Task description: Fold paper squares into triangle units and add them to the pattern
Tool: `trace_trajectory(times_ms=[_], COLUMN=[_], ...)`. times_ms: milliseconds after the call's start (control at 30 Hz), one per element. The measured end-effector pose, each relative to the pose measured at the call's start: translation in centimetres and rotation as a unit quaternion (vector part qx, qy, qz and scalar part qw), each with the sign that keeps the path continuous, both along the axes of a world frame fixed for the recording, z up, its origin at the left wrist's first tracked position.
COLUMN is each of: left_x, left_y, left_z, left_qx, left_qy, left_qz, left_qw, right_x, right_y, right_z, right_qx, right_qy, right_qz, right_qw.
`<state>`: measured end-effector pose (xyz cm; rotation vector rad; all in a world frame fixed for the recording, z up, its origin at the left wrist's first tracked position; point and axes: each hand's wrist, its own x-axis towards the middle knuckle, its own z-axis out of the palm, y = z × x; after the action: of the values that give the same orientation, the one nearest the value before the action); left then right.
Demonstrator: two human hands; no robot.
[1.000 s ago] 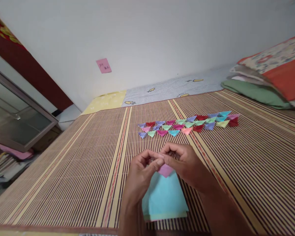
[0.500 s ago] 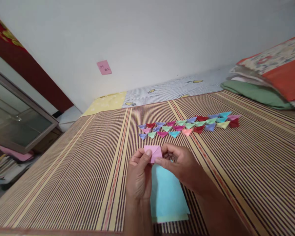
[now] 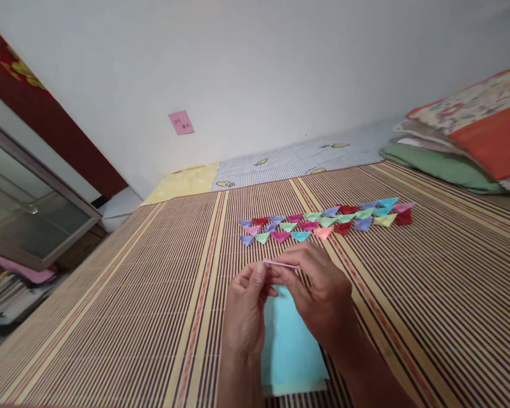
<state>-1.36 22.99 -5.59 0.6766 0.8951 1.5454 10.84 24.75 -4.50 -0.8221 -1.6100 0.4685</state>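
Note:
A small folded pink paper (image 3: 281,264) is held edge-on between both hands, so only a thin strip of it shows. My left hand (image 3: 247,300) pinches its left end with the thumb on top. My right hand (image 3: 317,283) has its fingers closed around the right end. Under the hands lies a stack of blue paper (image 3: 293,345), with a pale green sheet peeking out at its near edge. Beyond the hands, rows of small folded paper triangles (image 3: 301,236) in several colours lie on the striped mat (image 3: 144,300).
Folded bedding (image 3: 450,164) is piled at the back right against the white wall. A pink note (image 3: 181,122) is stuck to that wall. On the left stand a glass-panelled door (image 3: 34,209) and a heap of papers (image 3: 2,292).
The pink paper was facing me as a flat rectangle and is now tilted edge-on. My right hand has moved over its right side, fingers curled further round.

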Motion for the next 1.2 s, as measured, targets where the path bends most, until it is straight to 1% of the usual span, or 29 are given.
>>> trace_trajectory(times_ms=[67, 100, 133, 200, 300, 433, 567, 667, 767, 867, 967, 1100, 1200], left_x=[0.1, 0.0, -0.1, -0.5, -1.1, -1.6, -1.7, -2.0, -2.1, -2.2, -2.2, -2.3, -2.3], left_y=[-0.2, -0.3, -0.4, -0.5, -0.5, -0.3, -0.2, -0.2, -0.2, -0.1, -0.1, -0.2, -0.3], left_z=[0.5, 0.7, 1.0, 1.4, 1.5, 1.2, 1.0, 0.9, 0.7, 0.6, 0.5, 0.3, 0.2], left_qx=[-0.026, -0.038, -0.047, -0.056, -0.061, -0.056, -0.034, -0.017, -0.005, 0.000, 0.005, 0.018, 0.020], left_qy=[-0.013, -0.029, -0.047, -0.072, -0.068, -0.050, 0.004, 0.049, 0.073, 0.069, 0.063, 0.102, 0.124], left_qz=[-0.025, -0.040, -0.053, -0.059, -0.037, -0.011, 0.010, 0.022, 0.014, 0.008, -0.003, -0.029, -0.034], left_qw=[0.999, 0.998, 0.996, 0.994, 0.995, 0.997, 0.999, 0.998, 0.997, 0.998, 0.998, 0.994, 0.991], right_x=[0.0, 0.0, 0.0, -0.2, -0.7, -1.0, -0.8, -0.2, 0.3, 0.6, 0.6, 0.6, 0.6], right_y=[0.2, 0.3, 0.4, 0.5, 0.3, 0.1, 0.6, 0.9, 1.1, 1.1, 1.1, 1.1, 1.2], right_z=[-0.4, -0.7, -0.9, -1.4, -1.7, -1.7, -1.4, -1.2, -1.0, -1.0, -1.0, -1.0, -1.0], right_qx=[0.101, 0.137, 0.161, 0.174, 0.166, 0.159, 0.152, 0.117, 0.079, 0.068, 0.063, 0.054, 0.047], right_qy=[-0.072, -0.108, -0.138, -0.182, -0.201, -0.191, -0.159, -0.126, -0.104, -0.099, -0.093, -0.077, -0.066], right_qz=[-0.064, -0.085, -0.097, -0.101, -0.084, -0.039, 0.012, 0.033, 0.065, 0.085, 0.096, 0.101, 0.099], right_qw=[0.990, 0.981, 0.972, 0.962, 0.962, 0.968, 0.975, 0.985, 0.989, 0.989, 0.989, 0.990, 0.992])
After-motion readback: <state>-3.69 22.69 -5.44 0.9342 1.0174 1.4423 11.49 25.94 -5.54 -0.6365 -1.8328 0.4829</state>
